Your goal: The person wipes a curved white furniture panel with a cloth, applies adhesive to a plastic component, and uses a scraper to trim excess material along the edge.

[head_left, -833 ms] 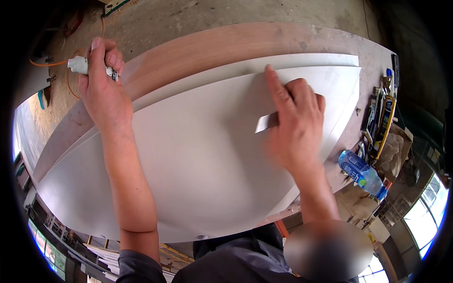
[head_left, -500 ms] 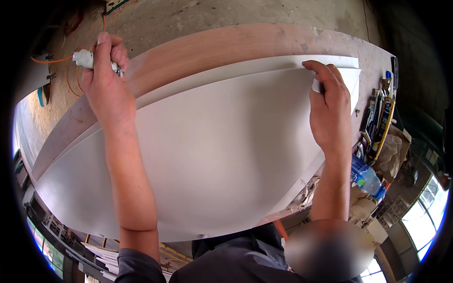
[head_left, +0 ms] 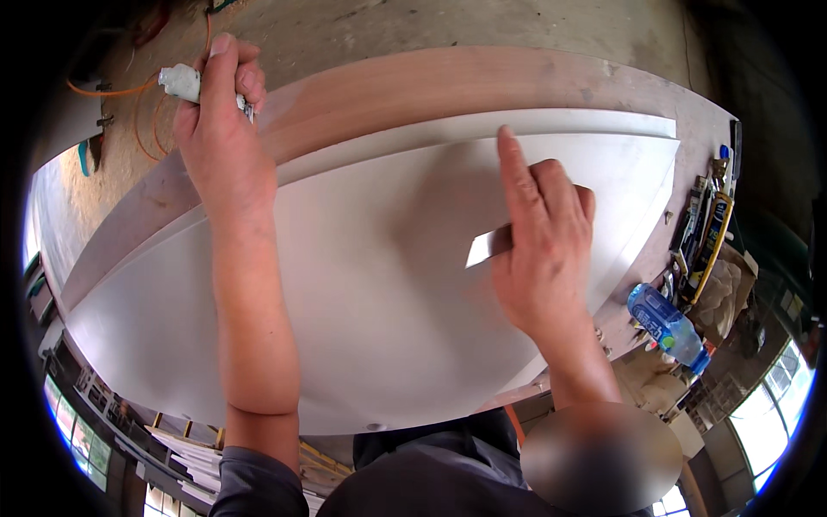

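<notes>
My left hand [head_left: 222, 116] is raised over the far left edge of the white panels, fingers wrapped round a white tube-like piece [head_left: 181, 84] with a narrower end; its exact kind is unclear. Over the right half of the upper white panel [head_left: 362, 258], my right hand [head_left: 547, 246] pinches a small flat blade [head_left: 488, 247] with a pale, slanted tip. Its index finger stretches forward while the others curl. A second white panel [head_left: 594, 121] shows along the far edge, beneath the first. I cannot tell if the blade touches the surface.
Both panels lie on a curved wooden table [head_left: 413, 82]. At its right end are several tubes and tools [head_left: 702, 224], a blue-labelled plastic bottle [head_left: 668, 323] and crumpled brown paper [head_left: 724, 280]. An orange hose [head_left: 142, 112] runs over the floor at far left.
My right hand has moved left and nearer from the panel's far right edge, and its blade now shows more. My left hand has shifted slightly right and farther away, still holding the white piece.
</notes>
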Motion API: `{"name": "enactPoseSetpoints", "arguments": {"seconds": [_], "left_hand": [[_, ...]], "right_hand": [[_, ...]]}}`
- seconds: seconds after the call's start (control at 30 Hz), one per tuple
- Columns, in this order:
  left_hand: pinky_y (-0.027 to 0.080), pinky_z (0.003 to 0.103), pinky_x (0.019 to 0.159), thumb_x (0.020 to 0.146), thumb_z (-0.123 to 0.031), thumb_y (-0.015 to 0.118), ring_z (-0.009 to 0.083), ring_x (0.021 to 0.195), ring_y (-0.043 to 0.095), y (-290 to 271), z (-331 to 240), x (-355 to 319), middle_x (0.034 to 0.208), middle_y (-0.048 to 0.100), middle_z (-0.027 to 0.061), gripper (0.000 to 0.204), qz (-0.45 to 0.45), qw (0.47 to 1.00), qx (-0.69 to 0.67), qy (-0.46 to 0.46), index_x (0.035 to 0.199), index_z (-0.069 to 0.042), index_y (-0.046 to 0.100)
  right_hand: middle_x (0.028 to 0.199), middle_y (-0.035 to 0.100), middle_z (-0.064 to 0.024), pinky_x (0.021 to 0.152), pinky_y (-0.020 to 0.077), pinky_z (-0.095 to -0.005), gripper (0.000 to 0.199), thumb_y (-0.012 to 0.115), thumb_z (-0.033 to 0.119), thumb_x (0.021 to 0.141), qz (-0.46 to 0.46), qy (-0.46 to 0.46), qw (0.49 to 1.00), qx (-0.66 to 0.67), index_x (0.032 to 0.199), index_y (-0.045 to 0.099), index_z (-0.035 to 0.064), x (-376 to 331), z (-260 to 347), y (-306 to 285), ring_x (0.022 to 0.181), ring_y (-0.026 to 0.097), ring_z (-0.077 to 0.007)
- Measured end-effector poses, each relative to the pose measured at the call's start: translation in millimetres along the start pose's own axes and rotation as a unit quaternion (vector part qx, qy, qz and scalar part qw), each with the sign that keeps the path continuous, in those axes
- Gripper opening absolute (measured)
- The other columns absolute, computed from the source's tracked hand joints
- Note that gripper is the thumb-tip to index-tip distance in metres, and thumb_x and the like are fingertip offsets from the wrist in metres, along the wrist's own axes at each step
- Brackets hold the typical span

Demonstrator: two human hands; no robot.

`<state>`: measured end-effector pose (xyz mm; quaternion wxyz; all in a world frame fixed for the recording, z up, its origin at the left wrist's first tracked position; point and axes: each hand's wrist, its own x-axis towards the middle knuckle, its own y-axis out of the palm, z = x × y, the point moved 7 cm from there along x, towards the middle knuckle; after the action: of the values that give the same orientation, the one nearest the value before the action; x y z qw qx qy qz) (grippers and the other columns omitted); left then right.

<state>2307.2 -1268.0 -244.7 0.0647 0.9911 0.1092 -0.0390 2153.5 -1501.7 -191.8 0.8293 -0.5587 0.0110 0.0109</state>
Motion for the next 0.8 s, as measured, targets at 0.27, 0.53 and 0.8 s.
{"name": "enactPoseSetpoints", "arguments": {"seconds": [0.27,0.53,0.8], "left_hand": [[0.034,0.028,0.07,0.106,-0.026,0.063,0.0081,0.076,0.044,3.6,0.5,-1.1,0.078,0.048,-0.0025,0.025,0.021,1.0,0.002,0.007,0.092,-0.005,0.06],[0.034,0.026,0.07,0.102,-0.027,0.062,0.0082,0.072,0.044,0.5,1.7,0.7,0.072,0.049,-0.0028,0.03,0.001,1.0,0.012,0.016,0.089,-0.001,0.065],[0.034,0.027,0.071,0.103,-0.027,0.061,0.0083,0.073,0.043,-1.0,-0.5,0.2,0.072,0.047,-0.0029,0.031,0.0,0.999,0.031,0.02,0.088,-0.001,0.064]], "right_hand": [[0.095,0.054,-0.0089,0.086,0.0412,-0.0387,0.081,0.059,-0.01,0.071,0.009,0.013,0.998,-0.057,0.15,0.056,0.0083,3.8,-16.6,-0.9,0.089,0.058,-0.0272],[0.095,0.055,-0.0087,0.087,0.043,-0.0394,0.077,0.061,-0.01,0.073,0.013,0.019,0.998,-0.065,0.148,0.059,0.0089,4.5,-19.6,-1.2,0.091,0.059,-0.0265],[0.094,0.053,-0.0087,0.084,0.0411,-0.0406,0.079,0.06,-0.009,0.074,-0.017,0.02,0.997,-0.074,0.149,0.06,0.0161,1.9,-30.2,-10.9,0.088,0.057,-0.026]]}}
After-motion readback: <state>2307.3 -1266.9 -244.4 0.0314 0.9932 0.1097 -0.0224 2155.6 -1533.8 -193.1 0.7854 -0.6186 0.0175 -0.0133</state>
